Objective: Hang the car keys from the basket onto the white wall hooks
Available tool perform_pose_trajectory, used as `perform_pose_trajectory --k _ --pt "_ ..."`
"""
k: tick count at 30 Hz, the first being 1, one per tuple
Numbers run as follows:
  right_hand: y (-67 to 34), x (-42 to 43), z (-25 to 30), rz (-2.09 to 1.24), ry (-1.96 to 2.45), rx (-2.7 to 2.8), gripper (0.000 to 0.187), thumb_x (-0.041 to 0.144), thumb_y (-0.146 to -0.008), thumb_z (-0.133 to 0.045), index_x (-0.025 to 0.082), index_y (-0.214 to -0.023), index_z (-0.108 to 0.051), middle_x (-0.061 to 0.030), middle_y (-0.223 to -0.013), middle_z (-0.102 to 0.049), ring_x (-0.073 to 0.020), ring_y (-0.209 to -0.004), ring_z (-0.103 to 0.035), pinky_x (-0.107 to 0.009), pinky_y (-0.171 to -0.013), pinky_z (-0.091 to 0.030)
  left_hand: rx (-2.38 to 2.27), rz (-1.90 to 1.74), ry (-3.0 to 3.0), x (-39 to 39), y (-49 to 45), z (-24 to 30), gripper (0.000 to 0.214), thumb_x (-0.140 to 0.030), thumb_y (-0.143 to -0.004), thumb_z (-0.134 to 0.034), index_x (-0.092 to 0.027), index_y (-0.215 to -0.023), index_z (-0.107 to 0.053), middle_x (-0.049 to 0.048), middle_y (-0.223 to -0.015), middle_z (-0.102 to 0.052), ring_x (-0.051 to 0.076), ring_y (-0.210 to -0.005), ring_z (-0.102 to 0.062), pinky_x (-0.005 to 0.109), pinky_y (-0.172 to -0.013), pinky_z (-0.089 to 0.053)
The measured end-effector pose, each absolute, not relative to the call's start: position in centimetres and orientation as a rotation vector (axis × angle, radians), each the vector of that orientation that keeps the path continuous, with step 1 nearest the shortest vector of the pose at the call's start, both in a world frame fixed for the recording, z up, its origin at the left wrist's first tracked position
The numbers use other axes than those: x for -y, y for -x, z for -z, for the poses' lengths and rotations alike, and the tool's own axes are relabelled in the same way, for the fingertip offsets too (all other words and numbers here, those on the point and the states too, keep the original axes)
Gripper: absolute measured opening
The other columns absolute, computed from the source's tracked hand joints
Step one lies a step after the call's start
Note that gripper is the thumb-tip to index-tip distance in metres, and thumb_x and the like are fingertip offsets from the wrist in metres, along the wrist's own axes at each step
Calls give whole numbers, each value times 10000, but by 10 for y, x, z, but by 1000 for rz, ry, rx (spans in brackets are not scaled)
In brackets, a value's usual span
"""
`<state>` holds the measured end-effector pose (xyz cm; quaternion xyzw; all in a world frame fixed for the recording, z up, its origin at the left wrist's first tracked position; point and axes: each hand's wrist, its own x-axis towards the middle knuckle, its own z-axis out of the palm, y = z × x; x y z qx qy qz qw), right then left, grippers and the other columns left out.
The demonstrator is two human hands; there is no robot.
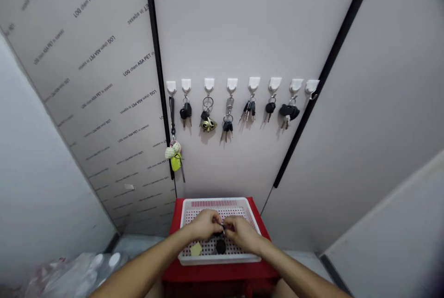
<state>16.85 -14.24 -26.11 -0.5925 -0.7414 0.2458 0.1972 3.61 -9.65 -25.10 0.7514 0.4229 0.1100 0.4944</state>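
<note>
My left hand (205, 225) and my right hand (240, 232) meet over a white perforated basket (218, 204), fingers pinched together on a small set of keys (222, 229) between them. A black key fob (220, 245) hangs or lies just below the hands in the basket. A small yellow tag (196, 249) lies on the basket floor near my left wrist. The basket rests on a red stool (215, 272).
On the wall above, a row of white hooks (231, 84) carries several key bunches (227, 125); the rightmost hook (311, 87) is bare. A strap with a green and yellow charm (175, 154) hangs from the leftmost hook. Clear plastic bags (74, 275) lie at lower left.
</note>
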Motion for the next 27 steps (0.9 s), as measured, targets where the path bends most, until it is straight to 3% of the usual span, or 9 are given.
perform_pose_trajectory --k 9,17,22,27 --pt "-188 137 191 -669 1397 1646 192 236 -680 -354 139 -727 -512 -18 -644 -530 -108 -610 -470 -212 -576 -376 -709 -637 -1387 84 -65 181 101 -120 -529 -506 -112 -613 -451 -43 -510 -457 44 -471 -407 189 -502 -317" --pt "-221 140 147 -242 1481 1606 222 302 -671 -398 146 -580 -527 -12 -547 -504 -101 -535 -448 -208 -516 -360 -686 -743 -1418 85 -103 149 130 -84 -571 -487 -117 -694 -461 -40 -539 -467 36 -472 -414 192 -522 -347" --pt "-256 135 90 -176 1454 1346 205 321 -614 -451 132 -605 -531 9 -495 -498 -76 -434 -422 -194 -427 -353 -555 -874 -1778 88 -141 108 228 -66 -562 -488 -115 -785 -485 36 -774 -541 85 -681 -484 228 -661 -386" --pt "-289 122 31 -45 1368 1048 156 276 -543 -508 124 -576 -526 46 -409 -445 -51 -358 -381 -178 -365 -335 -483 -971 -2155 90 -175 53 386 -147 -589 -471 -145 -973 -435 50 -939 -521 128 -825 -477 261 -749 -378"
